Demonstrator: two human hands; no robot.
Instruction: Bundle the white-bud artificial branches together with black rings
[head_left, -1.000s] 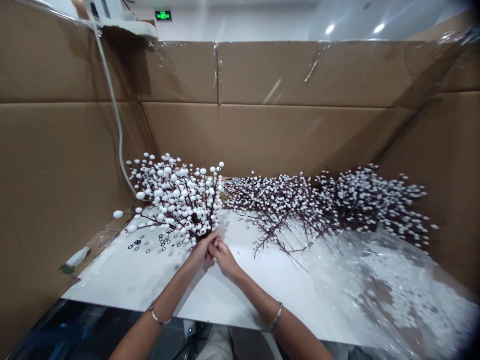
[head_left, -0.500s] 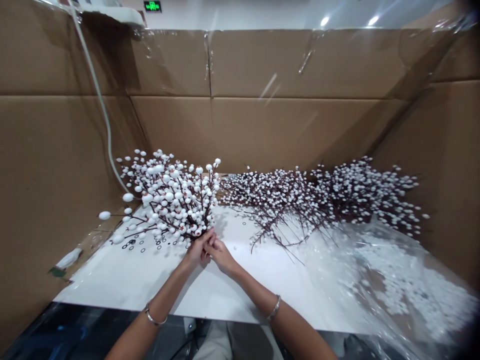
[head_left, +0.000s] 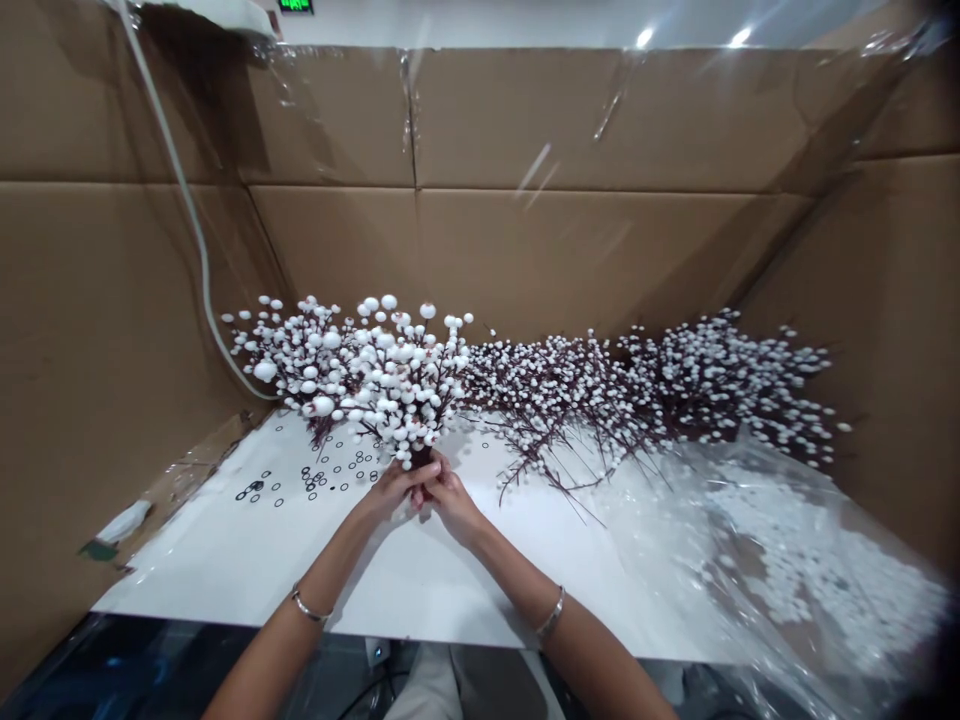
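A bunch of dark stems with white berries (head_left: pixel 405 385) stands upright at the middle of the white table sheet (head_left: pixel 420 590). My left hand (head_left: pixel 396 487) is closed round the base of its stems. Pressed against it from the other side, my right hand (head_left: pixel 448 495) also grips the stem base; its fingers partly hide the stems. Black rings (head_left: pixel 311 480) lie scattered on the sheet left of my hands. Behind the held bunch, at the left, more white-berried branches (head_left: pixel 300 345) show, partly covered by it.
Piles of berry branches (head_left: pixel 555 385) lie along the back and right. A clear plastic bag of small white pieces (head_left: pixel 817 560) is at the right. Cardboard walls (head_left: pixel 600 245) enclose the table, and a white cable (head_left: pixel 191 215) hangs at the left.
The held bunch has turned more upright and moved right, away from the left branches, uncovering more of the rings. Both hands stay together at its base. The view has shifted slightly.
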